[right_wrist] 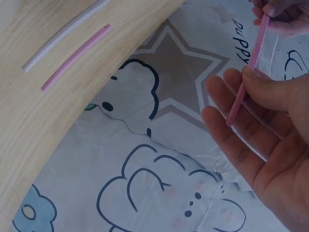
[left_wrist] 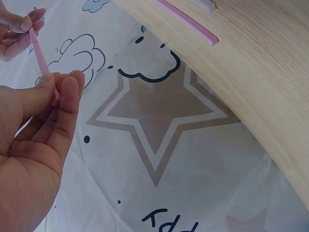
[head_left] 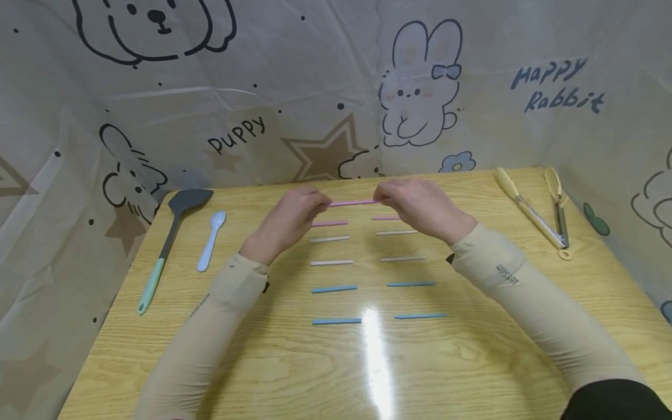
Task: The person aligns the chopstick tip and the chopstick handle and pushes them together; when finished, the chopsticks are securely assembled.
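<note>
- Two end parts of the pink stick (head_left: 353,203) are pinched between thumb and fingers: one by the left hand (head_left: 286,224), the other by the right hand (head_left: 427,207).
- It is held above the table (head_left: 262,361), near the table's far edge.
- Probably it is light and rather stiff, but fragile at the thin line along its length.
- Gentle hold by both ends seems best; smooth sides may slip.

Soft, fairly even light, seemingly from above, lays a white streak of glare (head_left: 377,361) on the near part of the table (head_left: 451,367) and faint, smudged shadows beneath the sleeves (head_left: 541,315), whose small print blurs past reading. Creases in the cloth (head_left: 315,64) catch a pale sheen. Both wrist views look dimmer and greyer, the table's edge bowed into a curve.
</note>
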A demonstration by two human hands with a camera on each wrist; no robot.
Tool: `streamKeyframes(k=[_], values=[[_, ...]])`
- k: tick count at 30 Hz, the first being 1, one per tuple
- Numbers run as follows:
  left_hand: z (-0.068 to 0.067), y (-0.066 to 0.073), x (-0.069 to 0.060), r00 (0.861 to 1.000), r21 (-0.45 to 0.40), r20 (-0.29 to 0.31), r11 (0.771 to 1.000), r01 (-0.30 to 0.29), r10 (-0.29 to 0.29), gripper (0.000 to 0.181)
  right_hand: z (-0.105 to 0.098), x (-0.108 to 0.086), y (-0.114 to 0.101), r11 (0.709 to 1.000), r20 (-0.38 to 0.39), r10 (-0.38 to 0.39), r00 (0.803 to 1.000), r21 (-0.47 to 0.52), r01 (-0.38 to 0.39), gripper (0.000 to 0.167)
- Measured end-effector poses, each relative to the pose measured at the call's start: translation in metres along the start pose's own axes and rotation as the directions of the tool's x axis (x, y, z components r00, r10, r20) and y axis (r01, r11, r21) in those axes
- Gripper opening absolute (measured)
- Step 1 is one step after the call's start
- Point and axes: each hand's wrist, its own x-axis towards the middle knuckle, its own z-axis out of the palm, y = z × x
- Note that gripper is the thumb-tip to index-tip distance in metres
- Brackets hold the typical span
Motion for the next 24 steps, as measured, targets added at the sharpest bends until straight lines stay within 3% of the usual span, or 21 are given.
streamKeyframes(k=[8, 14, 24], values=[[-0.0008, 0.0012, 0.001, 1.0, -0.004, -0.003, 1.0, -0.007, 0.007, 0.014, 0.0015, -0.0006, 0.0009, 1.0, -0.03, -0.02, 0.999, 0.014, 0.02, 0.011], [-0.0001, 0.0004, 0.0005, 0.999, -0.011, -0.016, 1.0, -0.028, 0.028, 0.016, 0.0015, -0.002, -0.0016, 1.0, -0.017, 0.019, 1.0, 0.012, -0.019, 0.01], [0.0044, 0.0001, -0.0051, 0.995, -0.044, -0.093, 0.999, -0.031, 0.027, 0.015, 0.0059, -0.0007, -0.0063, 1.0, -0.036, 0.027, 0.999, -0.009, -0.027, 0.011]])
